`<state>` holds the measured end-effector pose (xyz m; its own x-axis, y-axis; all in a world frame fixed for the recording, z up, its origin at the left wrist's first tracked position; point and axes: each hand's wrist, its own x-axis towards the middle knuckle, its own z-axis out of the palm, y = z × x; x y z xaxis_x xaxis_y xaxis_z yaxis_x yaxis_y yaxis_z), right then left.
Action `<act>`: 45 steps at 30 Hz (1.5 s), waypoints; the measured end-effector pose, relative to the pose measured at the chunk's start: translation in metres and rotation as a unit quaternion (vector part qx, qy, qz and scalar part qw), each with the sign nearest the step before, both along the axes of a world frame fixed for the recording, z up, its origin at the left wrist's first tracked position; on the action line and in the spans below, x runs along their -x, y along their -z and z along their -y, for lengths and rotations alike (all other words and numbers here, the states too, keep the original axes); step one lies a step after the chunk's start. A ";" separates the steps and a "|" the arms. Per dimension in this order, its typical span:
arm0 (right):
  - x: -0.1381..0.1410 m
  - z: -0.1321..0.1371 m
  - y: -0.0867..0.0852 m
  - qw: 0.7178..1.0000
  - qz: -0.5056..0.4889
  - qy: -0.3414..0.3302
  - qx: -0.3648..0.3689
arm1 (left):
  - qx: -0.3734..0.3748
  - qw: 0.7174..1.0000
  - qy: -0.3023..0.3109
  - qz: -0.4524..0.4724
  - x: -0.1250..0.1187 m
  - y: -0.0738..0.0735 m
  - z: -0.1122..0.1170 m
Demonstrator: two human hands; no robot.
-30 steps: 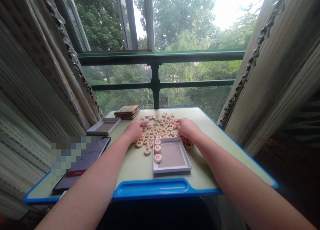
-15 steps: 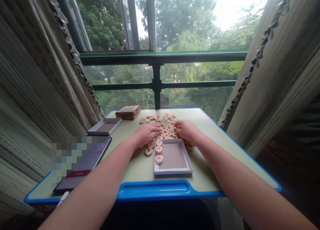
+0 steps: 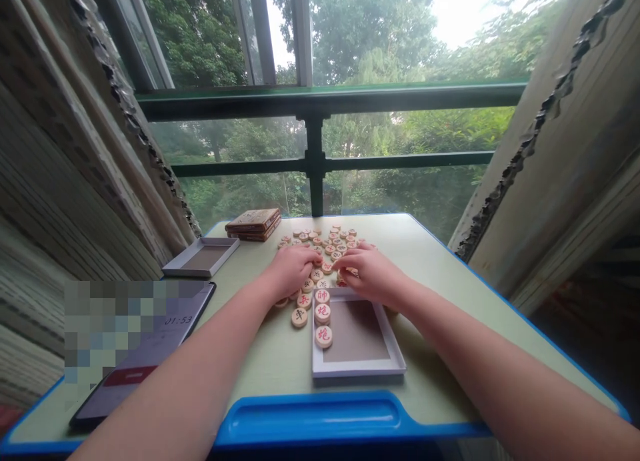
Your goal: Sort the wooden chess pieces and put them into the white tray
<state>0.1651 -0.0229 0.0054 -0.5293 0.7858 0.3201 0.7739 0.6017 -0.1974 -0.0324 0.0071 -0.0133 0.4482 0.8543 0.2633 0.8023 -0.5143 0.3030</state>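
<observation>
Round wooden Chinese chess pieces with red or black characters lie loosely heaped between my hands. My left hand rests at the left side of the heap, palm down, its fingers reaching over the pieces. From the right, my right hand spreads its fingers over more pieces and hides some of them. Close in front is a shallow white box tray. Three red-marked pieces stand in a column along its left inner side. A black-marked piece lies on the table just left of the tray.
A second shallow box part sits at the left, near a stacked pair of brown boxes. The phone lies at the front left. A blue pen groove edges the table; a window railing stands behind.
My right hand has moved left and inward over the heap, covering pieces that showed before. The left hand stays nearly in place. The view has tilted down and nearer.
</observation>
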 end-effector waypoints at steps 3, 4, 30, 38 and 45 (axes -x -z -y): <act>0.000 0.005 -0.007 0.999 -0.006 -0.028 0.030 | 0.013 1.000 -0.023 0.003 0.001 -0.001 0.000; -0.001 0.006 -0.008 0.998 -0.008 -0.038 0.039 | 0.017 1.000 -0.021 0.002 0.001 -0.002 0.001; -0.012 -0.003 -0.008 0.999 -0.033 -0.040 0.004 | -0.028 0.996 -0.077 -0.025 0.001 0.000 0.013; -0.010 -0.004 -0.003 0.997 -0.049 -0.048 0.019 | -0.039 0.991 -0.124 -0.044 -0.005 -0.003 0.013; -0.007 -0.006 -0.003 0.998 -0.048 -0.048 0.009 | -0.019 0.987 -0.153 -0.034 0.000 -0.003 0.012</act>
<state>0.1724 -0.0174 0.0082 -0.5696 0.7394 0.3589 0.6902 0.6674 -0.2796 -0.0329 -0.0049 -0.0104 0.1880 0.9425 0.2764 0.9400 -0.2543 0.2277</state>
